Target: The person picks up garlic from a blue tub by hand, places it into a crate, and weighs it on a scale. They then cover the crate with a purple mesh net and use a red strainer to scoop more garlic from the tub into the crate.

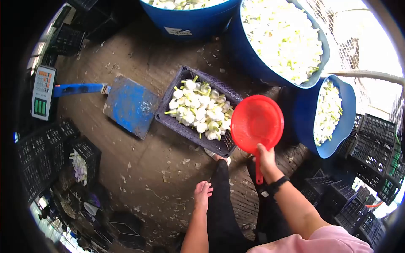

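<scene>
My right hand (265,161) is wrapped round the handle of a red plastic strainer (253,122), whose bowl has nothing visible in it. The strainer hangs over the right end of a dark plastic crate (171,120), hiding that corner. Trimmed white garlic bulbs (196,107) with short green stems lie heaped in the crate. Lower down, my left hand (203,192) hovers in front of my left leg, its fingers loosely bent and apart, holding nothing.
A blue platform scale (130,107) with a lit display (42,92) stands left of the crate. Big blue tubs of garlic (190,19) (249,46) (308,120) line the far and right sides. Black crates (38,160) (375,137) are stacked at both sides. Peelings litter the floor.
</scene>
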Motion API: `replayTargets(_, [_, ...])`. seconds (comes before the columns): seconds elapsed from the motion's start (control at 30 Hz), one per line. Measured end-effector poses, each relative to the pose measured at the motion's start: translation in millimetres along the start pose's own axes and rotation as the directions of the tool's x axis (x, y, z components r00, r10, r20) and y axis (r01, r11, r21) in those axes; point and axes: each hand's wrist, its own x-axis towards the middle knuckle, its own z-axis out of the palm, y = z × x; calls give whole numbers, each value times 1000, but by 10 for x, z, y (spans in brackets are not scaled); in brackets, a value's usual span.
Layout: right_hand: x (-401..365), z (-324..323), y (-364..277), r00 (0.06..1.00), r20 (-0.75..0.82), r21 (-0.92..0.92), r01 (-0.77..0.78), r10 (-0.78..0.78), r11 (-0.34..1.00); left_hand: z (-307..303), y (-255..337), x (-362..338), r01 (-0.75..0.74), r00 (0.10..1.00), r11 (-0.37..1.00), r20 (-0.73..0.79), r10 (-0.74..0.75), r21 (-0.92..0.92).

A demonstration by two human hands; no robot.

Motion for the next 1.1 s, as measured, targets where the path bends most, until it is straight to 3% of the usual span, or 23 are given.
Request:
replayTargets(0.07, [7, -353, -275, 992, 69, 95, -114, 107, 989, -13, 53, 9, 20, 1000, 1000, -14, -20, 20])
replayTargets(0.1, [-170, -418, -562, 994, 36, 151, -106, 101, 983, 12, 127, 15, 26, 1000, 999, -17, -25, 32])
replayTargets(0.13, [-116, -647, -566, 998, 53, 227, -50, 39, 973, 44, 191, 20, 32, 999, 998, -19, -31, 45])
replayTargets(0.3, [47, -1557, -810, 998, -37, 455, -22, 43, 890, 173, 421, 302, -24, 999, 987, -21, 27, 158])
replayTargets(0.4, [246, -2099, -840, 992, -120, 539, 42, 27, 841, 311, 583, 832, -200, 972, 914, -44, 230, 354])
replayTargets(0.47, [378, -2395, -913, 986, -164, 539, 116, -31, 834, 440, 794, 1379, -426, 868, 756, -9, 496, 497])
replayTargets(0.5, [455, -2528, -954, 982, -182, 527, 133, -42, 840, 576, 1036, 1586, -449, 812, 627, -2, 583, 636])
replayTargets(0.53, [529, -2684, -965, 979, -197, 512, 148, -52, 846, 606, 1157, 1973, -549, 689, 470, 56, 722, 691])
replayTargets(0.6, [717, -3129, -884, 986, -112, 458, 159, -121, 874, 941, 1757, 2182, -420, 717, 357, 64, 694, 835])
replayTargets(0.67, [857, -3345, -830, 980, -155, 445, 179, -122, 878, 1115, 1958, 2769, -443, 631, 332, 26, 776, 833])
replayTargets(0.73, [974, -3462, -773, 975, -178, 441, 200, -133, 875, 1627, 1900, 2837, -155, 672, 334, -149, 726, 930])
replayTargets(0.8, [1122, -3708, -647, 981, -151, 486, 181, -122, 855, 2210, 1749, 2488, -1, 722, 274, -189, 666, 962])
replayTargets(0.83, [1171, -3694, -636, 987, -125, 517, 154, -104, 842, 2093, 1366, 2842, -343, 744, 468, -68, 664, 814])
replayTargets(0.9, [1242, -3687, -657, 991, -84, 566, 136, -107, 813, 2242, 904, 2813, -435, 721, 340, 97, 686, 834])
replayTargets(0.93, [1257, -3700, -668, 990, -72, 583, 143, -125, 800, 2486, 791, 2423, -179, 741, 6, 131, 659, 984])
replayTargets(1.03, [1338, -3675, -1017, 986, -107, 598, 164, -125, 784, 2388, 686, 2594, -362, 660, 135, 151, 736, 922])
replayTargets(1.07, [1259, -3714, -1154, 984, -148, 592, 166, -96, 789, 2145, 748, 2634, -469, 616, 77, 263, 743, 880])
replayTargets(1.1, [1279, -3859, -1195, 977, -186, 573, 193, -103, 797, 1988, 796, 2482, -423, 729, 197, 203, 654, 884])
